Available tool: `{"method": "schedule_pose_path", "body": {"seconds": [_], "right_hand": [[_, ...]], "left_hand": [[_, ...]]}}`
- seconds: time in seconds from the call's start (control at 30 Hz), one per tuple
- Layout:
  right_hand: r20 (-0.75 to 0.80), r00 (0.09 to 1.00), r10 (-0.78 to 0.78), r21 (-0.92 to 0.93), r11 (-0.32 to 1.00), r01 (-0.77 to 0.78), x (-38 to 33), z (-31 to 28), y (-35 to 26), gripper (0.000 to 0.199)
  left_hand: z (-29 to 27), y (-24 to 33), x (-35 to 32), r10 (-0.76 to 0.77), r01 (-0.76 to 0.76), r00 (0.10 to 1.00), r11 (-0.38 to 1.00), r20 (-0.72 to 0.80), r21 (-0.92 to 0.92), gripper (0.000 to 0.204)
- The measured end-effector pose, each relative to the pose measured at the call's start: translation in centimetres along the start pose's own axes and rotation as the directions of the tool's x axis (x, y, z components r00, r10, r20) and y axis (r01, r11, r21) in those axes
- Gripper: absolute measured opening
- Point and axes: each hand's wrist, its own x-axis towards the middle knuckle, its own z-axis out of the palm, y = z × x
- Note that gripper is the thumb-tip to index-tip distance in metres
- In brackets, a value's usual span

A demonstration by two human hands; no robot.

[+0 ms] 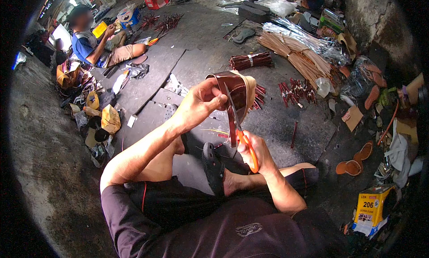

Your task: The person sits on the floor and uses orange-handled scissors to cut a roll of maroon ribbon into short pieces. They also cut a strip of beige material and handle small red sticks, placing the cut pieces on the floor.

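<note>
My left hand (200, 101) pinches the edge of a glossy dark brown sheet (237, 87) with a beige back, held up over my crossed legs. The sheet curves over at the top, and its beige side (250, 90) shows on the right. In my right hand (259, 154) is a pair of scissors (247, 147) with orange handles, fingers wrapped round them. Their blades point up and lie against the brown sheet, close to my left fingertips. A narrow brown strip (232, 130) hangs down beside the blades, left of the handles.
Ahead lie a tied bundle of dark brown strips (251, 61), loose short strips (298, 91) and long tan strips (292, 52). Sandal soles (355, 165) and a yellow box (371, 209) are at right. Another person (89, 45) sits at far left, near piled scraps (96, 119).
</note>
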Motion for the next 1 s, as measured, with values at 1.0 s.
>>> {"method": "schedule_pose_path", "body": {"seconds": [1.0], "right_hand": [[0.001,1.000,0.010,0.046,0.999,-0.010,-0.1,-0.1,-0.7,0.074]], "left_hand": [[0.2,0.4,0.2,-0.011,0.007,0.999,0.998,-0.053,-0.064,0.045]]}}
